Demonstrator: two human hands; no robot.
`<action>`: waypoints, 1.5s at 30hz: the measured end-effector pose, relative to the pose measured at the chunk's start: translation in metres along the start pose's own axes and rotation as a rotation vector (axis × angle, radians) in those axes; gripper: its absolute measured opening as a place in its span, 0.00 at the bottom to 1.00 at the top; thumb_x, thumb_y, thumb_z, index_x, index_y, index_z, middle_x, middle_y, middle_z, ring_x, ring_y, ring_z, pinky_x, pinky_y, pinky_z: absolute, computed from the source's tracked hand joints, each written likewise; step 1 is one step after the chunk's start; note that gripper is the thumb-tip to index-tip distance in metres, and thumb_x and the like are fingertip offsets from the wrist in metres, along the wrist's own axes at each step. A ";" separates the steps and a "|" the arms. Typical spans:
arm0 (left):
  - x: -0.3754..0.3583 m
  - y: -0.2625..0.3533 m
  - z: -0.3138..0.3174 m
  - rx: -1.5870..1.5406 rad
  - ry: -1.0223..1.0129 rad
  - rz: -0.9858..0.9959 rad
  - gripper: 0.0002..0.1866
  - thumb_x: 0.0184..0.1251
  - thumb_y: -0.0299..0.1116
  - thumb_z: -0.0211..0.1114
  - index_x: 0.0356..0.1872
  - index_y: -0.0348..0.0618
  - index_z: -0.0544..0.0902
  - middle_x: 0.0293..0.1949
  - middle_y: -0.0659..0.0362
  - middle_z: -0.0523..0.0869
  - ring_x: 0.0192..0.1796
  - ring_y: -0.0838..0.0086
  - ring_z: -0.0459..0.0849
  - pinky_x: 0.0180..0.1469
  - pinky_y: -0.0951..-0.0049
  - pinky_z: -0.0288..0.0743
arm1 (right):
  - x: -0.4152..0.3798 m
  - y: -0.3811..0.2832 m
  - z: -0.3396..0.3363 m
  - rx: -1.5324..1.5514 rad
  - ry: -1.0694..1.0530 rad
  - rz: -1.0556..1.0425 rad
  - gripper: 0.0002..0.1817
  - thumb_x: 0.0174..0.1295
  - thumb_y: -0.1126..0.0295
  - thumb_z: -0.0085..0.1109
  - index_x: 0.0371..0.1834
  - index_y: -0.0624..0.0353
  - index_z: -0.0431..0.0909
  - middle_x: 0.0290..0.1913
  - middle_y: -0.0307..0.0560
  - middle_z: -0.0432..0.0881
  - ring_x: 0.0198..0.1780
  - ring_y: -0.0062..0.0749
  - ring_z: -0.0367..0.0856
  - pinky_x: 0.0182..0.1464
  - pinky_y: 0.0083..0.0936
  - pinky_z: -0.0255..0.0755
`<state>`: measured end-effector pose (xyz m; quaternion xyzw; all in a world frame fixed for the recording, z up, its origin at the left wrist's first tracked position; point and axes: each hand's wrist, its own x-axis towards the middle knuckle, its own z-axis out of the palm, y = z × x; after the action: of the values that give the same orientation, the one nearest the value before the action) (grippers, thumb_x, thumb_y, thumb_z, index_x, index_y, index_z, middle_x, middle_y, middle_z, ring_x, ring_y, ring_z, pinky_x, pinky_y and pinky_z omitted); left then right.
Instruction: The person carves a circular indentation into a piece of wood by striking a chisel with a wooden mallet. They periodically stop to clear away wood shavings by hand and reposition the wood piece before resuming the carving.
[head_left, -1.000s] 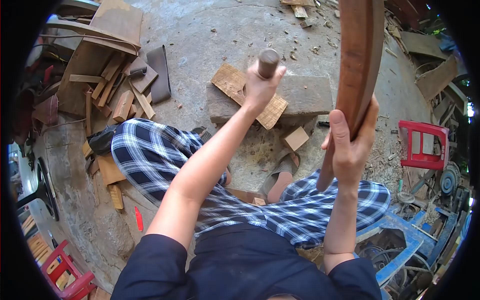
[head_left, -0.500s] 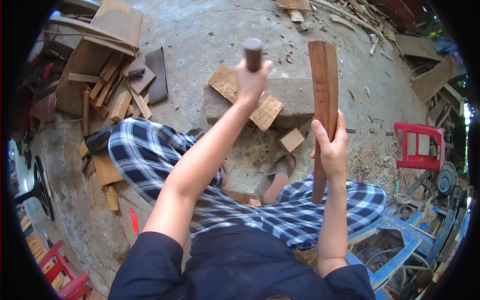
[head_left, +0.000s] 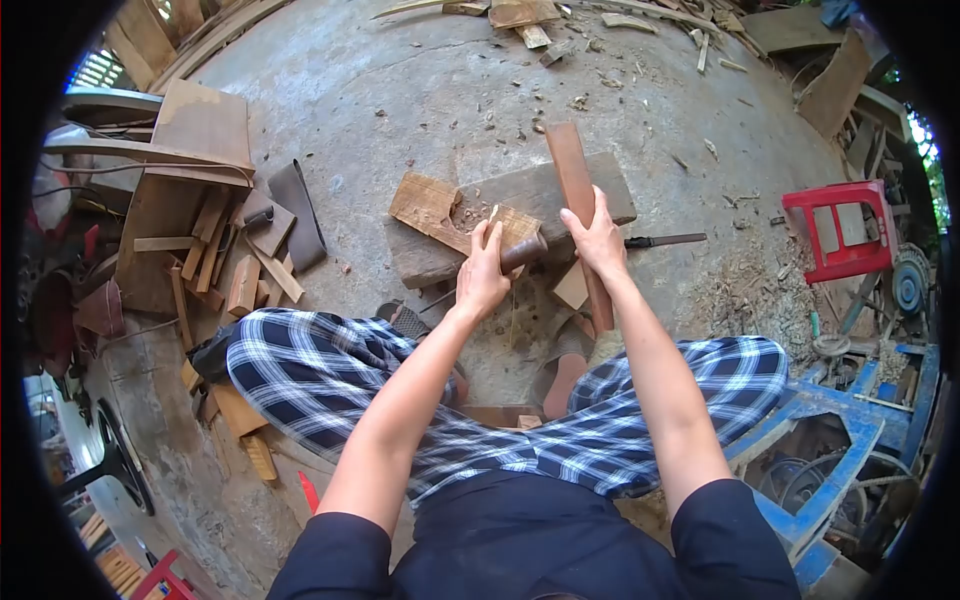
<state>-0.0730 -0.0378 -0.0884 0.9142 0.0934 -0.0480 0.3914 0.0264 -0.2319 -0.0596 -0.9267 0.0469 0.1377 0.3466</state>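
Note:
My left hand [head_left: 482, 275] is closed around a tool with a round brown wooden handle [head_left: 526, 252]. The handle's butt points right, and a thin dark shaft seems to run out on the lower left. Just beyond that hand, a notched wood block [head_left: 425, 205] lies on a thick grey plank [head_left: 605, 185], with chips in its rounded cutout. My right hand [head_left: 600, 240] grips a long reddish-brown wooden bar [head_left: 572, 170], held lengthwise over the plank's right part. Partly behind the bar sits a small pale wood block [head_left: 572, 288].
A dark-handled slim tool [head_left: 670, 240] lies right of the plank. Wood offcuts [head_left: 243, 285] and boards are heaped at left. A red plastic stool [head_left: 838, 232] and a blue metal frame [head_left: 830, 490] stand at right. Shavings [head_left: 745, 280] litter the concrete floor.
My left hand has come down nearer, its tool turned from upright to pointing right. My right hand has moved forward and left with the bar. The view has shifted, uncovering the block's notch.

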 end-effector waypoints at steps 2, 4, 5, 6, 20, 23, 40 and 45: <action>-0.003 0.002 -0.003 -0.025 -0.022 -0.007 0.45 0.53 0.25 0.76 0.75 0.43 0.66 0.76 0.50 0.63 0.68 0.45 0.76 0.67 0.53 0.76 | 0.007 0.033 0.021 -0.069 0.030 0.004 0.46 0.67 0.50 0.62 0.83 0.48 0.47 0.58 0.67 0.79 0.58 0.62 0.82 0.60 0.53 0.76; -0.002 0.001 -0.005 -0.033 -0.044 0.011 0.46 0.51 0.22 0.75 0.76 0.44 0.66 0.77 0.49 0.63 0.70 0.46 0.75 0.69 0.54 0.75 | 0.001 0.040 0.026 -0.118 0.007 0.084 0.49 0.67 0.54 0.62 0.85 0.46 0.43 0.71 0.65 0.64 0.67 0.65 0.73 0.66 0.53 0.71; -0.002 0.000 -0.006 -0.026 -0.046 0.001 0.46 0.51 0.22 0.75 0.76 0.44 0.66 0.77 0.49 0.63 0.70 0.46 0.75 0.69 0.54 0.75 | -0.002 0.042 0.030 -0.113 -0.004 0.086 0.49 0.67 0.54 0.62 0.85 0.46 0.43 0.71 0.65 0.64 0.67 0.65 0.73 0.66 0.53 0.71; -0.002 -0.002 -0.006 -0.042 -0.040 0.021 0.46 0.51 0.22 0.75 0.75 0.44 0.66 0.77 0.49 0.63 0.71 0.46 0.74 0.70 0.54 0.75 | -0.005 0.044 0.032 -0.151 0.079 0.021 0.49 0.66 0.55 0.63 0.85 0.47 0.44 0.70 0.63 0.63 0.66 0.64 0.72 0.67 0.53 0.71; 0.011 -0.025 -0.015 -0.282 0.046 0.121 0.30 0.54 0.27 0.75 0.61 0.42 0.80 0.58 0.49 0.84 0.60 0.57 0.84 0.63 0.62 0.77 | -0.055 -0.004 0.088 -0.341 0.176 -0.382 0.38 0.63 0.61 0.68 0.75 0.60 0.64 0.66 0.53 0.67 0.67 0.49 0.69 0.64 0.48 0.67; 0.011 -0.022 -0.021 -0.383 0.080 0.000 0.19 0.57 0.31 0.75 0.50 0.39 0.81 0.37 0.50 0.87 0.40 0.68 0.86 0.48 0.65 0.78 | -0.066 0.004 0.097 0.002 0.129 -0.318 0.38 0.62 0.65 0.68 0.74 0.62 0.63 0.64 0.56 0.67 0.66 0.54 0.69 0.65 0.47 0.68; 0.024 -0.039 -0.055 -0.145 0.153 -0.012 0.22 0.59 0.32 0.75 0.56 0.51 0.83 0.43 0.47 0.91 0.49 0.51 0.90 0.51 0.58 0.81 | -0.079 0.010 0.110 0.892 -0.293 0.446 0.29 0.70 0.62 0.65 0.69 0.62 0.68 0.59 0.54 0.80 0.56 0.38 0.84 0.56 0.36 0.81; 0.028 -0.036 -0.067 -0.267 0.262 -0.085 0.14 0.58 0.31 0.76 0.45 0.44 0.85 0.37 0.53 0.92 0.41 0.65 0.91 0.48 0.65 0.81 | -0.074 0.008 0.107 1.076 -0.352 0.433 0.19 0.71 0.63 0.65 0.59 0.61 0.77 0.52 0.46 0.84 0.48 0.38 0.87 0.47 0.36 0.85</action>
<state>-0.0521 0.0392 -0.0720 0.8477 0.1877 0.0679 0.4915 -0.0703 -0.1688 -0.1208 -0.5539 0.2395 0.3134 0.7332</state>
